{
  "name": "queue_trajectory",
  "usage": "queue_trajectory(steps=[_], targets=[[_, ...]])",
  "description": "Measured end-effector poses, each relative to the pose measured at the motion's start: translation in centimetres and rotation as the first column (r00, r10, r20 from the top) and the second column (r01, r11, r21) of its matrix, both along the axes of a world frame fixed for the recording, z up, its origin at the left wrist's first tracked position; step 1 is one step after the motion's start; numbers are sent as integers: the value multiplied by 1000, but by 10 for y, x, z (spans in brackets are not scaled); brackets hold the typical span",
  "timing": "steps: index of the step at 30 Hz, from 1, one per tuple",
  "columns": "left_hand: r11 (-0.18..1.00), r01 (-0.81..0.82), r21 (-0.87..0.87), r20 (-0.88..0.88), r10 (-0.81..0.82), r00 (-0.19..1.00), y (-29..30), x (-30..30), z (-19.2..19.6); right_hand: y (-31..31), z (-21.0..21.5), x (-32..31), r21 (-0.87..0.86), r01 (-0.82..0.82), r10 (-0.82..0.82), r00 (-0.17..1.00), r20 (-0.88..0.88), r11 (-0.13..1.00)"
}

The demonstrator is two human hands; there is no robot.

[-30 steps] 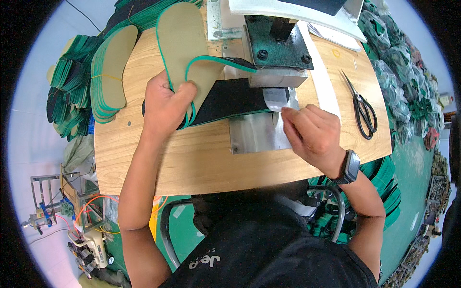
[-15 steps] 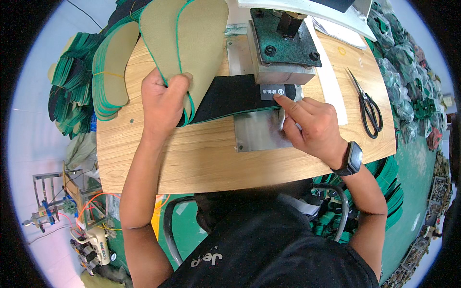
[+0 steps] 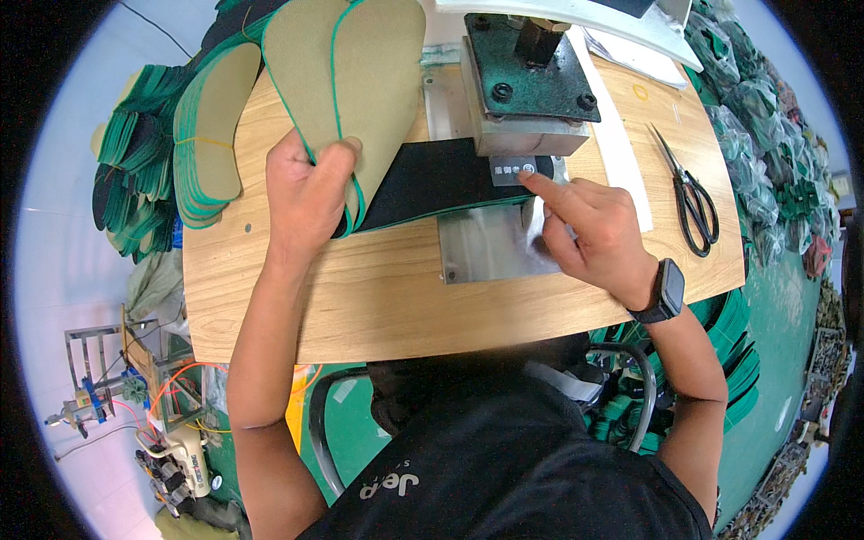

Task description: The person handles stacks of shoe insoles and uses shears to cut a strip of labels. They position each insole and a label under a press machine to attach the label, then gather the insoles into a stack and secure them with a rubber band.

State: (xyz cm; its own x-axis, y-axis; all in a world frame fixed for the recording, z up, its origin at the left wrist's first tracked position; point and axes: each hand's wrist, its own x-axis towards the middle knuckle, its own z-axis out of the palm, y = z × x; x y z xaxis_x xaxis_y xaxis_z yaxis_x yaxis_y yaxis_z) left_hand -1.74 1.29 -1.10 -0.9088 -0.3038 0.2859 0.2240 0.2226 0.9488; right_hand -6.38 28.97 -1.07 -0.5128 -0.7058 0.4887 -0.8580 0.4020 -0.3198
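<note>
One tan insole (image 3: 387, 72), earlier curled, now stands straight in left hand (image 3: 310, 184).

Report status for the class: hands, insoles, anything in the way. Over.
Left hand gripping tan-faced, green-edged insoles. Right hand: index fingertip at grey label on black insole. Press block close by label; scissors clear, to the right.

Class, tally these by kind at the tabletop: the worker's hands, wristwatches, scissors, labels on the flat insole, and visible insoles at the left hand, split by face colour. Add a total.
Hands: 2, left hand and right hand
Wristwatch: 1
Scissors: 1 pair
Grey label: 1
Tan-faced insoles: 2
Black-faced insole: 1
Total: 8
</note>
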Motion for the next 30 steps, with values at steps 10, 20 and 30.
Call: queue_trajectory(steps=[10,20,30], targets=[[999,-47,-14,17,48,999,-3,0,-5,22,-8,10,-42,-55,57,998,40,998],[997,-43,-59,19,44,999,-2,0,-3,2,-11,13,66,3,-14,985,171,998],[998,-57,-17,-14,57,998,1,1,-3,1,-8,16,5,-53,51,986,158,999]])
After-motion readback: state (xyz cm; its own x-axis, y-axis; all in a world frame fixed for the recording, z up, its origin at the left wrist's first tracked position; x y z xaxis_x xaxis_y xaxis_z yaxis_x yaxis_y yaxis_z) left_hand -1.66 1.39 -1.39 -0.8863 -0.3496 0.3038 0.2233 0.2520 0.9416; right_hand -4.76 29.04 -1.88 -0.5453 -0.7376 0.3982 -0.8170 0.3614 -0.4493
